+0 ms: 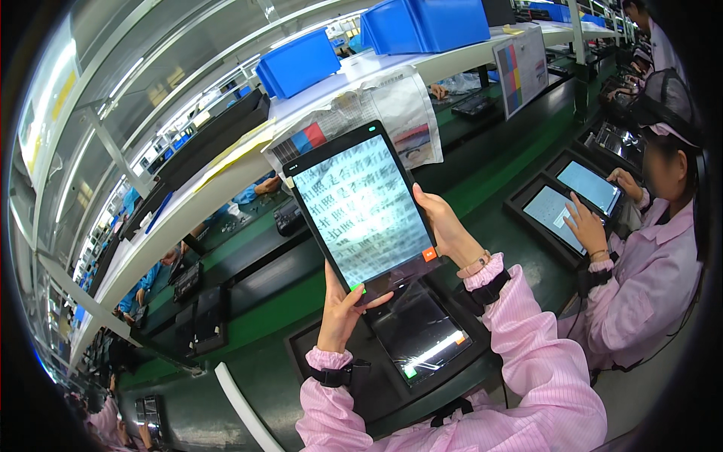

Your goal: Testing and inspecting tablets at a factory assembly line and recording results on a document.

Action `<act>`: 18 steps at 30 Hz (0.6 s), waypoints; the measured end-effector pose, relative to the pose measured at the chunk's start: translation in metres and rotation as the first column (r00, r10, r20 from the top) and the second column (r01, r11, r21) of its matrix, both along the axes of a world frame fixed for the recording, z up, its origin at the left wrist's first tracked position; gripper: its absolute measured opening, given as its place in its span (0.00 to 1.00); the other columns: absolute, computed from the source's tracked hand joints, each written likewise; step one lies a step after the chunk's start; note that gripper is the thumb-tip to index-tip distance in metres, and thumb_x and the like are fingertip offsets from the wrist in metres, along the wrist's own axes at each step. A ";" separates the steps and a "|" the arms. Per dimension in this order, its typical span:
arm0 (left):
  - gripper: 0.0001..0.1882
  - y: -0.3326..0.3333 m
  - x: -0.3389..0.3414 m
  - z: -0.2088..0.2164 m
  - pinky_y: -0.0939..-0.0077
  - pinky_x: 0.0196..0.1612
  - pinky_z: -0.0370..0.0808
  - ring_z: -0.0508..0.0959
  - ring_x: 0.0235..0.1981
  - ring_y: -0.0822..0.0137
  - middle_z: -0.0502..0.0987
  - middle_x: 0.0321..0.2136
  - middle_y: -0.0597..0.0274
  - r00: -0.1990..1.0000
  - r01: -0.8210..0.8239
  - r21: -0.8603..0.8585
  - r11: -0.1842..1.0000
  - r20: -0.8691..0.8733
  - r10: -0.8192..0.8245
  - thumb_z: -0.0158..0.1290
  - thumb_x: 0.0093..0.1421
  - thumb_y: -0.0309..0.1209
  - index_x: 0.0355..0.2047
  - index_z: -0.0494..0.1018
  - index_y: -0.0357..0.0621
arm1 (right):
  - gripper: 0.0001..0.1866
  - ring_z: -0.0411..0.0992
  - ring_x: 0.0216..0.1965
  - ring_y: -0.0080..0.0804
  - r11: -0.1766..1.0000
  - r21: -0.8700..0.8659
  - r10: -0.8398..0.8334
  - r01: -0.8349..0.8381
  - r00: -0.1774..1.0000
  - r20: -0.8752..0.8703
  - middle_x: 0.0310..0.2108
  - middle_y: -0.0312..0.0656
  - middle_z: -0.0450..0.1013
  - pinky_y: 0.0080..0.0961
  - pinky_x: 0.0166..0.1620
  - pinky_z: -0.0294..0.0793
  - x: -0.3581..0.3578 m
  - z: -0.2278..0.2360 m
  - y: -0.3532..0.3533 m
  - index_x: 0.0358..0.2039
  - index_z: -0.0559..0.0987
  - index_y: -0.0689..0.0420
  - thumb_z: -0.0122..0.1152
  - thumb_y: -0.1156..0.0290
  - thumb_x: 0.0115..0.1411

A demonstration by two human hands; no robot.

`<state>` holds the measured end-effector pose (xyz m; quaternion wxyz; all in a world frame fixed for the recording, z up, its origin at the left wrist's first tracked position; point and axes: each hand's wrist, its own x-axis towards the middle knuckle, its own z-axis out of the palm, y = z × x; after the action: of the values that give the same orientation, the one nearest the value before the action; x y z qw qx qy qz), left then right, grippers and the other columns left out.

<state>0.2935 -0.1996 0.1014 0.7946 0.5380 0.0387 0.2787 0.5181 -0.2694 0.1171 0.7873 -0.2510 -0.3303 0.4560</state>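
A tablet (365, 200) with a lit screen full of blurred rows of characters is held up, tilted, in front of me. My left hand (340, 313) is closed on its lower left corner, the thumb on the front by a small green patch. Its right edge rests in my right hand (446, 226), thumb along the side, near an orange patch on the screen. Beneath it, a second tablet (425, 343) with a dark, glossy screen lies in a black tray (331, 399). That screen also carries a green and an orange patch.
A co-worker (640, 248) in pink sits at right, touching two lit tablets (557, 215) in a black tray. Blue bins (425, 26) stand on the shelf (181, 203) above the green bench. Printed sheets (410, 113) hang from it. A white curved strip (245, 407) lies left of my tray.
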 end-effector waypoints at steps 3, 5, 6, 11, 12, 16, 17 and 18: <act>0.46 0.000 -0.001 -0.001 0.39 0.47 0.72 0.62 0.58 0.48 0.50 0.61 0.53 0.999 -0.041 -0.004 0.999 -0.007 0.041 0.47 0.56 0.18 0.65 0.31 0.63 | 0.22 0.73 0.40 0.24 1.000 0.003 0.004 -0.004 1.000 0.005 0.40 0.40 0.74 0.23 0.43 0.73 0.001 -0.002 0.003 0.43 0.74 0.65 0.44 0.56 0.66; 0.46 0.002 -0.001 -0.002 0.38 0.47 0.72 0.61 0.59 0.47 0.50 0.61 0.52 1.000 -0.029 -0.003 1.000 0.003 0.029 0.47 0.56 0.18 0.65 0.31 0.63 | 0.22 0.73 0.39 0.24 1.000 0.003 0.005 -0.005 1.000 0.002 0.40 0.41 0.74 0.23 0.43 0.73 0.001 -0.004 0.003 0.42 0.74 0.65 0.45 0.56 0.66; 0.46 0.002 -0.001 -0.003 0.38 0.47 0.72 0.61 0.59 0.47 0.50 0.61 0.52 1.000 -0.030 -0.007 1.000 0.001 0.030 0.47 0.56 0.18 0.65 0.31 0.63 | 0.22 0.73 0.39 0.24 1.000 -0.002 -0.007 0.007 1.000 0.003 0.40 0.41 0.74 0.23 0.43 0.73 0.001 -0.005 0.003 0.42 0.74 0.65 0.45 0.56 0.66; 0.47 -0.001 -0.007 -0.005 0.36 0.47 0.71 0.61 0.58 0.45 0.50 0.61 0.50 1.000 0.000 -0.019 1.000 0.006 0.000 0.48 0.55 0.19 0.65 0.31 0.63 | 0.22 0.73 0.38 0.23 0.999 -0.014 -0.031 0.031 0.999 0.006 0.39 0.40 0.74 0.23 0.41 0.72 -0.006 -0.003 -0.005 0.42 0.74 0.65 0.45 0.56 0.66; 0.47 -0.002 -0.008 -0.005 0.36 0.47 0.71 0.61 0.58 0.45 0.50 0.61 0.50 1.000 -0.002 -0.023 1.000 0.004 0.002 0.48 0.55 0.19 0.65 0.31 0.63 | 0.22 0.73 0.38 0.23 0.998 -0.026 -0.053 0.053 0.999 0.013 0.39 0.40 0.74 0.22 0.41 0.72 -0.008 -0.002 -0.008 0.42 0.74 0.65 0.45 0.56 0.66; 0.47 -0.008 -0.011 -0.004 0.36 0.47 0.71 0.63 0.57 0.44 0.51 0.61 0.50 1.000 -0.002 0.001 1.000 -0.003 0.002 0.50 0.55 0.20 0.65 0.32 0.62 | 0.21 0.73 0.36 0.22 0.997 -0.039 -0.067 0.068 0.998 0.016 0.37 0.39 0.75 0.21 0.40 0.72 -0.015 0.003 -0.019 0.40 0.75 0.63 0.45 0.56 0.65; 0.47 -0.009 -0.012 -0.004 0.36 0.47 0.70 0.63 0.56 0.43 0.52 0.60 0.50 1.000 0.004 0.015 1.000 0.002 -0.004 0.50 0.55 0.21 0.65 0.32 0.62 | 0.20 0.73 0.34 0.21 0.995 -0.050 -0.087 0.087 0.996 0.013 0.36 0.38 0.75 0.20 0.38 0.73 -0.015 0.002 -0.020 0.39 0.75 0.62 0.45 0.56 0.65; 0.47 -0.007 -0.014 -0.008 0.36 0.47 0.70 0.64 0.56 0.43 0.52 0.60 0.51 1.000 -0.016 0.051 0.999 -0.002 0.017 0.51 0.55 0.22 0.65 0.33 0.61 | 0.20 0.73 0.33 0.20 0.992 -0.062 -0.106 0.107 0.994 0.011 0.34 0.37 0.75 0.18 0.36 0.73 -0.016 0.002 -0.021 0.38 0.75 0.61 0.46 0.56 0.65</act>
<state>0.2794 -0.2065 0.0935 0.7782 0.5581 0.0368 0.2856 0.5018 -0.2904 0.1195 0.8011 -0.2944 -0.3051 0.4224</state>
